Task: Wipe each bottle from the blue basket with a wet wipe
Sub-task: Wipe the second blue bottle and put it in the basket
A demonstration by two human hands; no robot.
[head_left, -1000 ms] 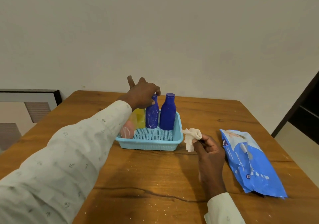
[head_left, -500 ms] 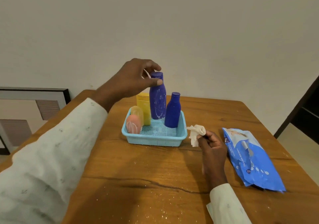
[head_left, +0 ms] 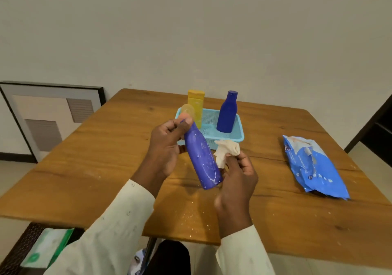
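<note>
Right hand [head_left: 235, 181], fingers pinching crumpled wet wipe [head_left: 226, 150] beside held bottle [head_left: 201, 160]. Left hand [head_left: 167, 147], fingers gripping its neck above tabletop [head_left: 84, 168]: long axis tilted, cap far-left, base near-right. Beyond, blue basket [head_left: 238, 134] holding upright bottles.

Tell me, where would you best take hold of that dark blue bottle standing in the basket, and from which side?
Grip the dark blue bottle round its narrow neck just under the cap, coming down from above. It stands upright, its neck rises clear of the blue basket walls, and the yellow bottle stands apart to its left, so fingers probably fit easily.
</note>
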